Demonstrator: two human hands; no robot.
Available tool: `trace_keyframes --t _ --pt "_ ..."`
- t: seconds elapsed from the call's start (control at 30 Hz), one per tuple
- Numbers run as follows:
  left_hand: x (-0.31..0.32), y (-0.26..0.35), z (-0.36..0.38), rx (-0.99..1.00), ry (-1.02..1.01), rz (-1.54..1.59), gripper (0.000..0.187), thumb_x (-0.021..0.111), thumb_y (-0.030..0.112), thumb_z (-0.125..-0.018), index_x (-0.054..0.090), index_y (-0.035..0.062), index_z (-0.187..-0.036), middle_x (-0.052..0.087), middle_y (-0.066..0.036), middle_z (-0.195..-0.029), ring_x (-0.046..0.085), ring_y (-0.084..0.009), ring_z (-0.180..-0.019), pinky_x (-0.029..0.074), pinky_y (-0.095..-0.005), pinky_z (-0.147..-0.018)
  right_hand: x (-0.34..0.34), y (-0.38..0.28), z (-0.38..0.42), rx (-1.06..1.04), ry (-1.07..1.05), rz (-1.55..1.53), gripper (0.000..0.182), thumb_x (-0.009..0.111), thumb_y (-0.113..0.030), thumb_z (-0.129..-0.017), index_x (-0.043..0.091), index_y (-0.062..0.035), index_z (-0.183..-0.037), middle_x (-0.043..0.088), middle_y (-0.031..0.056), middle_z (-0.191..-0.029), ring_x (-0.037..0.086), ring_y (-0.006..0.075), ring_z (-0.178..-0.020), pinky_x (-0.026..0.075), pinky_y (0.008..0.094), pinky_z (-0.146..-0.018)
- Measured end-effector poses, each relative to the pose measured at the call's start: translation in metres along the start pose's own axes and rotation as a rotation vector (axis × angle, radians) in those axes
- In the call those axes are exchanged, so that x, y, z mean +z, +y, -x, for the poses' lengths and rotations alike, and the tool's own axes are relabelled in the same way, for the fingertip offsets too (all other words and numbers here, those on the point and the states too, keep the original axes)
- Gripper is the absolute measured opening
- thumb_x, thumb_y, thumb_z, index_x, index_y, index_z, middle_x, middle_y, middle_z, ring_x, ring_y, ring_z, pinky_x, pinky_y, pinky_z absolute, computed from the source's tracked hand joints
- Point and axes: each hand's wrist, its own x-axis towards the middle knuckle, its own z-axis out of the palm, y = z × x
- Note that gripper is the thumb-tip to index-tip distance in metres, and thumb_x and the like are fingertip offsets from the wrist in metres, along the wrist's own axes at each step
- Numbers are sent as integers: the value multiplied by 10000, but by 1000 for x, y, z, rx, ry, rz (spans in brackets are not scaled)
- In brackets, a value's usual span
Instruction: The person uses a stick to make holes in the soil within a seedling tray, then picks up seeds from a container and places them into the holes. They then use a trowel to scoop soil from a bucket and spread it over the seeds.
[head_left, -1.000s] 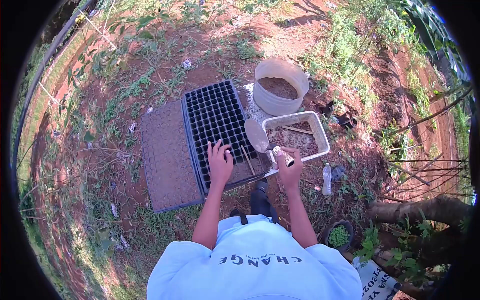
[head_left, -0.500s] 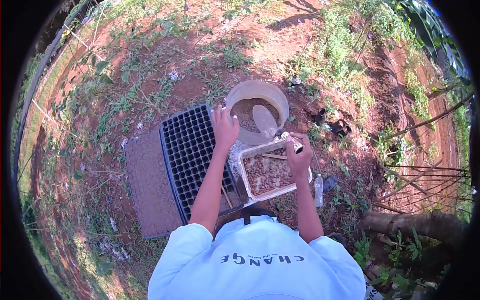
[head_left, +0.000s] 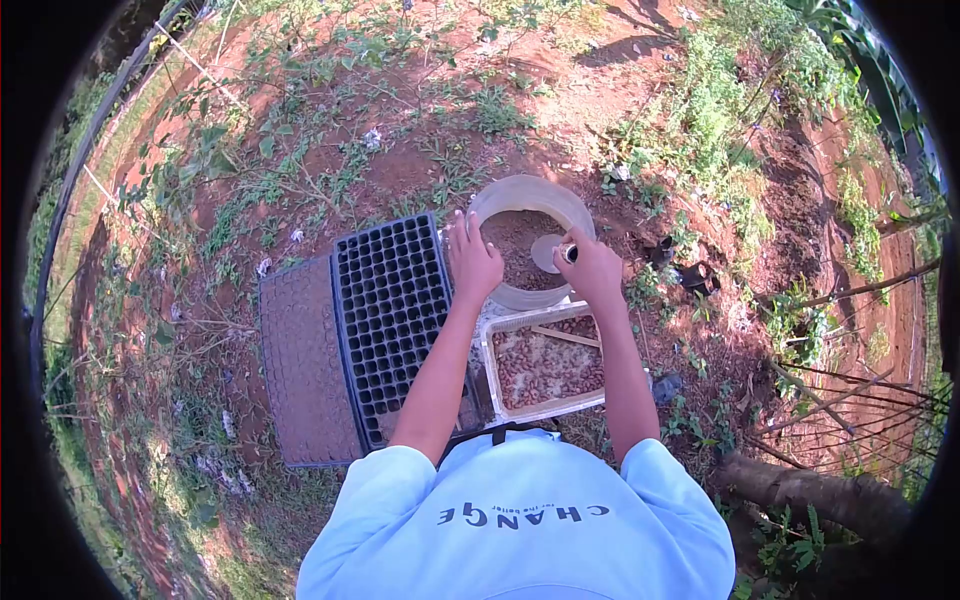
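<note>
My right hand (head_left: 592,268) is closed around the handle of a trowel, whose rounded blade (head_left: 545,253) dips into a round pale basin (head_left: 540,190). Dark soil (head_left: 515,235) covers the basin's bottom. At the basin's left rim rests my left hand (head_left: 476,262), its fingers stretched out and apart. Just left of that hand lies a black seedling tray (head_left: 390,290) with rows of small cells; most look unfilled, and some near the front edge are brown with soil. My left forearm hides part of it.
A soil-covered tray (head_left: 305,360) adjoins the black one on the left. In front of the basin, a white rectangular tray (head_left: 490,360) holds many brown seeds and a thin stick (head_left: 565,336). Weeds grow around, and a log (head_left: 800,490) lies at the right.
My right hand has moved up and forward, bringing the trowel from above the seed tray further into the basin. The left hand stays by the rim; the whole view has shifted slightly.
</note>
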Motion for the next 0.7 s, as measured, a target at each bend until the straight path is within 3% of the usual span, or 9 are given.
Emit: trace_keyframes --t 0.13,0.2,0.23,0.3,0.4,0.53,0.7 --pt "-2 2 2 15 7 -25 630 549 152 -854 317 33 -1427 205 -222 -1528 251 -448 -1379 279 -518 -1108 38 6 -13 -11 -121 0 301 698 -363 -789 584 -117 -921 676 134 -738 661 344 -714 511 461 -676" --pt "-4 3 3 9 -7 -27 624 550 146 -854 322 25 -1422 206 -237 -1521 251 -460 -1375 259 -507 -1124 70 17 -13 -110 -125 62 325 706 -369 -777 589 -102 -920 695 118 -805 639 321 -876 469 440 -829" --pt "-5 4 2 8 -22 -30 619 552 140 -853 326 17 -1416 208 -253 -1514 251 -471 -1371 239 -495 -1141 74 20 -10 -116 -124 62 325 706 -369 -777 589 -102 -920 695 118 -805 639 321 -876 469 440 -829" --pt "-4 3 0 12 -9 -29 608 556 139 -852 339 22 -1408 212 -251 -1512 257 -470 -1368 246 -494 -1138 73 20 -3 -135 -133 90 386 690 -385 -798 602 -68 -998 693 145 -900 569 337 -1078 415 459 -917" --pt "-1 2 1 15 -16 -23 587 559 132 -848 362 37 -1393 217 -247 -1510 264 -464 -1366 255 -490 -1135 77 20 1 -176 -12 115 377 701 -411 -781 613 -92 -962 708 103 -866 491 320 -1145 340 444 -985" --pt "3 -2 -1 26 4 7 581 554 101 -823 389 66 -1379 236 -225 -1506 257 -447 -1375 306 -503 -1097 74 18 2 -167 -13 132 421 657 -476 -813 635 -88 -977 709 103 -868 464 336 -1188 307 480 -1013" --pt "-4 1 0 8 -22 10 565 544 81 -821 400 65 -1367 237 -225 -1502 271 -447 -1368 285 -493 -1115 69 14 7 -198 18 96 508 551 -533 -880 660 -75 -1070 676 153 -1018 410 359 -1257 223 529 -1084"
